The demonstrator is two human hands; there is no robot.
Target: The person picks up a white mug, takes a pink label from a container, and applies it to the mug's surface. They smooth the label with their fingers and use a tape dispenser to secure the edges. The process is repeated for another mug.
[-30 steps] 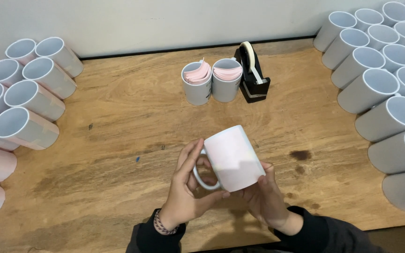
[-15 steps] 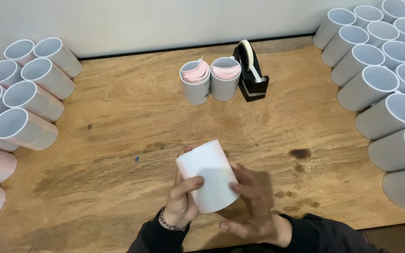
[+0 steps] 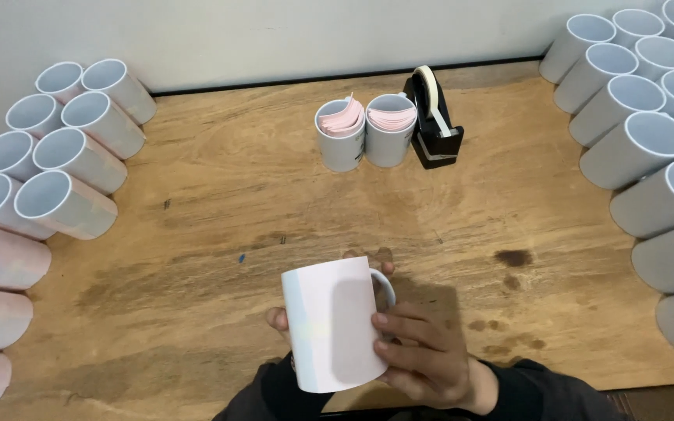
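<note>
White mug held above the tabletop well in front of the tape dispenser, right hand fingers closed round its side, left hand mostly hidden behind, grip unclear, two paper-filled mugs just beside the dispenser

One view only, from a head-worn camera, looking steeply down and forward over a wooden table. Far edge of the table meets a pale wall along the top of frame, so the view faces the wall. Near edge of the table runs along the bottom, just below the person's dark sleeves. Closest to the lens: both hands, low centre, with a white mug large in frame. Rows of mugs at left and right are cut by the frame edges. No second view to share any part of the scene with
</note>
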